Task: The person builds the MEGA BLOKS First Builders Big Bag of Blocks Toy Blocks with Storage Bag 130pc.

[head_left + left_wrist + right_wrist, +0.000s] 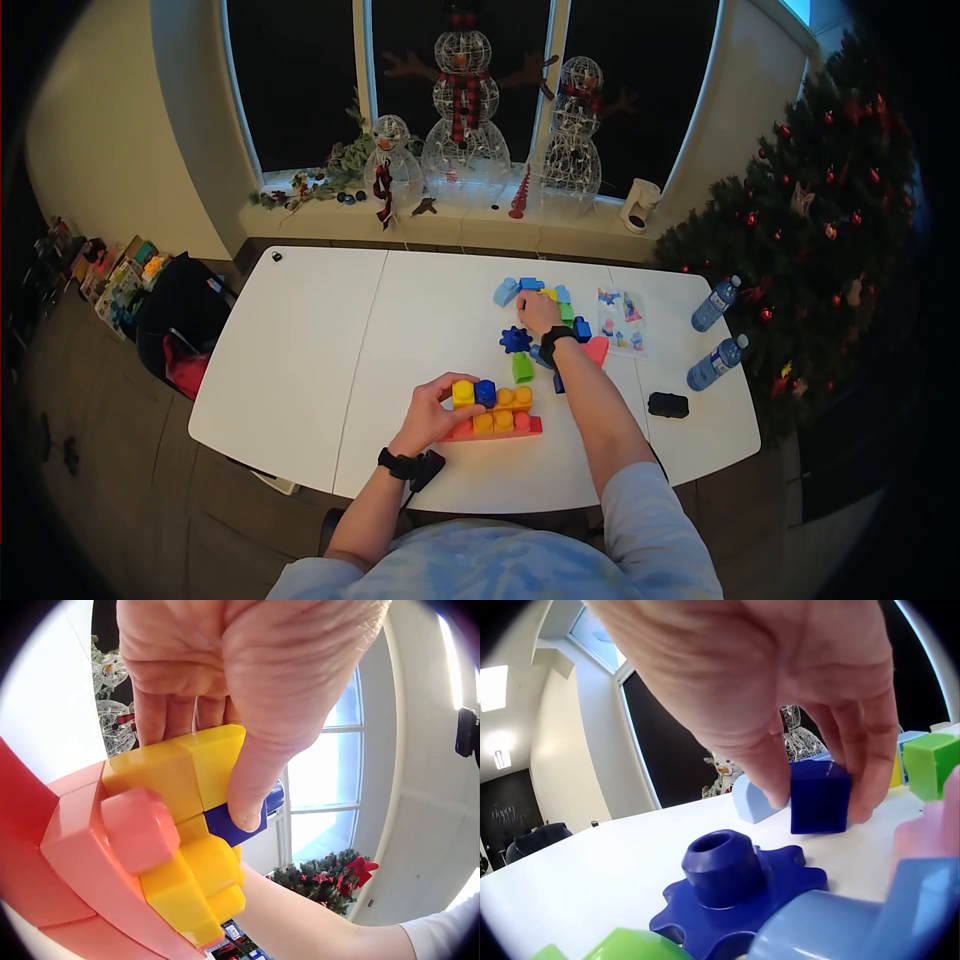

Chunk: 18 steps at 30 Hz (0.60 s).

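Note:
My left hand [430,418] grips a stack of toy building blocks. Its thumb presses a dark blue block [225,823] on the stack, while the fingers pass behind a yellow block [219,761]. Under these lie orange-yellow blocks [515,397] and a long red block [527,427]. Farther out on the table, my right hand [541,312] pinches a dark blue block [820,799] between thumb and fingers. A dark blue gear-shaped piece [731,889] stands near it, with a light blue block [751,801] just behind the thumb.
Loose blocks, including a green one [522,369] and a red one [597,349], lie around my right forearm. A picture sheet [623,325] is to their right. Two water bottles [714,304] and a black case [668,405] stand at the right of the white table [290,370].

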Motion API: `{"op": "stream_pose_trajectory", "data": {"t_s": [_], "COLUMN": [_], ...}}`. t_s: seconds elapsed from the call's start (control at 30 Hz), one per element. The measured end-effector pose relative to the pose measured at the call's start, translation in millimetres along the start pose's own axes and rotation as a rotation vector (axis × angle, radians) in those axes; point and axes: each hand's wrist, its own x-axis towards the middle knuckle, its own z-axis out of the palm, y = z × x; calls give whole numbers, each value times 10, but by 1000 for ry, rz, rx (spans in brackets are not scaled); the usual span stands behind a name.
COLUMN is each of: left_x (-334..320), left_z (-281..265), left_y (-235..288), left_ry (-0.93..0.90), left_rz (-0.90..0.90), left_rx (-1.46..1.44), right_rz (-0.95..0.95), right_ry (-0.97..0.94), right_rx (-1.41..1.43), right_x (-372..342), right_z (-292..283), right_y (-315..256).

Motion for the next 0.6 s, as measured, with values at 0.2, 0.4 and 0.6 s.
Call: {"op": "stream_pose_trajectory", "data": {"t_s": [0.2, 0.4, 0.6], "left_x": [5, -6, -1], "left_z": [5, 1, 17], "left_y": [-43, -22, -43], "left_ry": [-1, 7, 3], "left_rz": [15, 25, 18], "left_rx": [-26, -23, -41], "right_rz": [-41, -187, -297], "right_ry": [68, -177, -240], "right_rx": [309, 925, 763], "right_x": [-329, -1341, -1907], "right_z": [-473, -906, -895], "right_y": [-42, -530, -739]}}
